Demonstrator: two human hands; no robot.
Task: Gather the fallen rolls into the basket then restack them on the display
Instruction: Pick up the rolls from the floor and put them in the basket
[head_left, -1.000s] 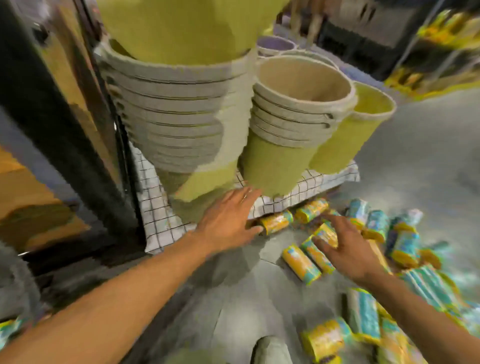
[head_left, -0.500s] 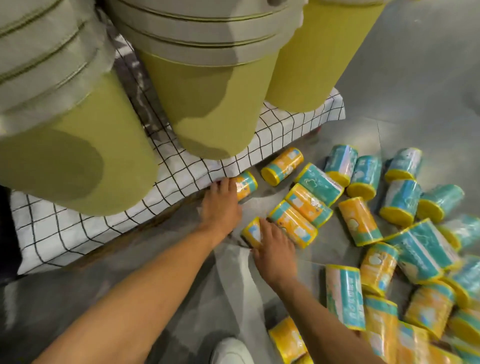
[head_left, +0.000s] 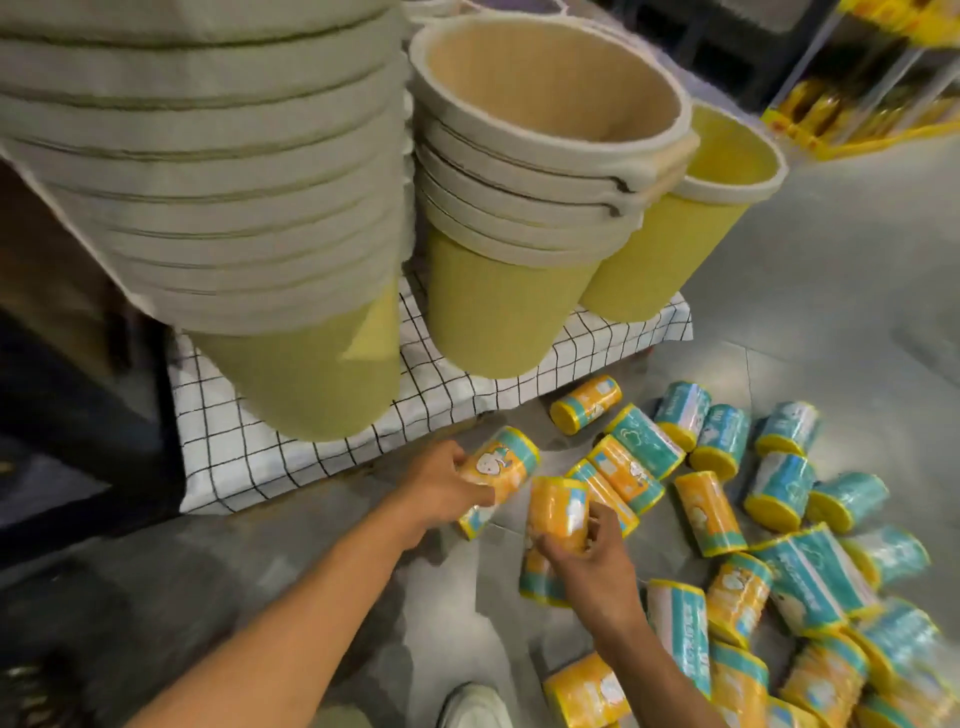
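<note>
Several orange and teal wrapped rolls (head_left: 706, 512) lie scattered on the grey floor at the lower right. My left hand (head_left: 441, 486) grips one orange roll (head_left: 501, 475), lifted off the floor. My right hand (head_left: 587, 564) holds a second orange roll (head_left: 558, 512) upright, just right of the first. Stacked yellow baskets with grey rims stand above on a low display; the nearest open basket (head_left: 670, 130) is at upper centre.
The display is covered by a white checked cloth (head_left: 249, 452) whose edge hangs just left of my hands. A taller basket stack (head_left: 208, 171) looms at the upper left. My white shoe (head_left: 475, 704) is at the bottom. Yellow shelving (head_left: 852, 114) stands far right.
Both hands were flat on the floor among the rolls; each has since closed on an orange roll and lifted it. The camera has tilted up, showing the basket tops again.
</note>
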